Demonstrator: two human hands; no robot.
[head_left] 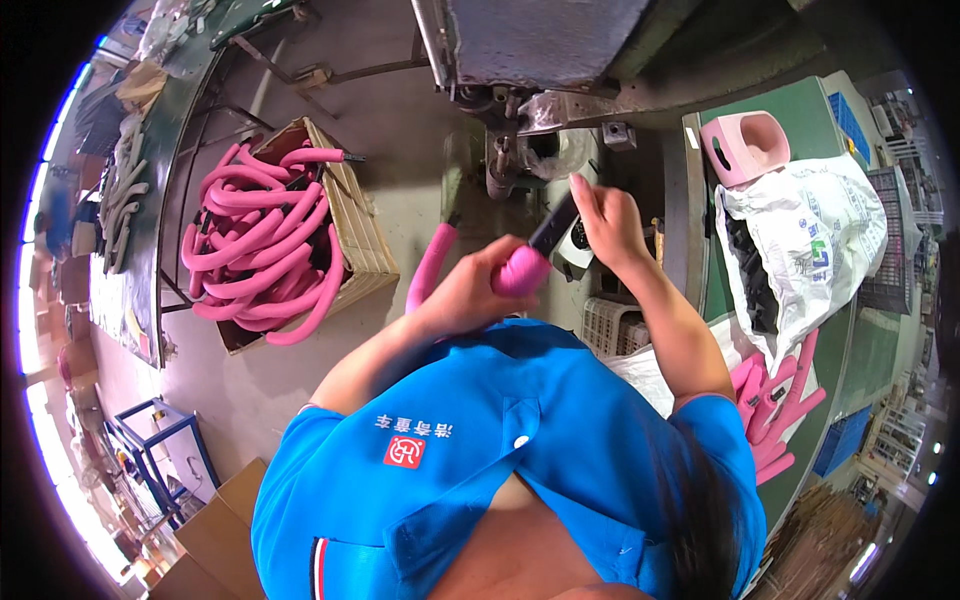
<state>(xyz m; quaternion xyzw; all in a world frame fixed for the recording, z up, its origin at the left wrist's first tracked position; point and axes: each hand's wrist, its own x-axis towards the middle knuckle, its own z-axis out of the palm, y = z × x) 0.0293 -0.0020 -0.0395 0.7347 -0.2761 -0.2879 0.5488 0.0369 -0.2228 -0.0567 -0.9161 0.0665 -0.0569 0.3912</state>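
Observation:
My left hand [476,288] is closed round a thick pink foam-covered tube [524,271], held just in front of my chest. A flat black end piece [553,226] sticks out of the foam, up and to the right. At its upper end is my right hand [612,228], fingers bent against the black piece and thumb pointing up along it. Left of my left wrist rises a pink foam length [432,265] with a dark tip; whether it belongs to the same tube is hidden behind my forearm.
A cardboard box [362,225] piled with curved pink tubes stands on the left. Ahead is a metal machine [503,150]. On the green bench [715,285] at right lie a white sack [815,235] of black parts, a pink plastic housing [746,146] and several pink tubes [790,400].

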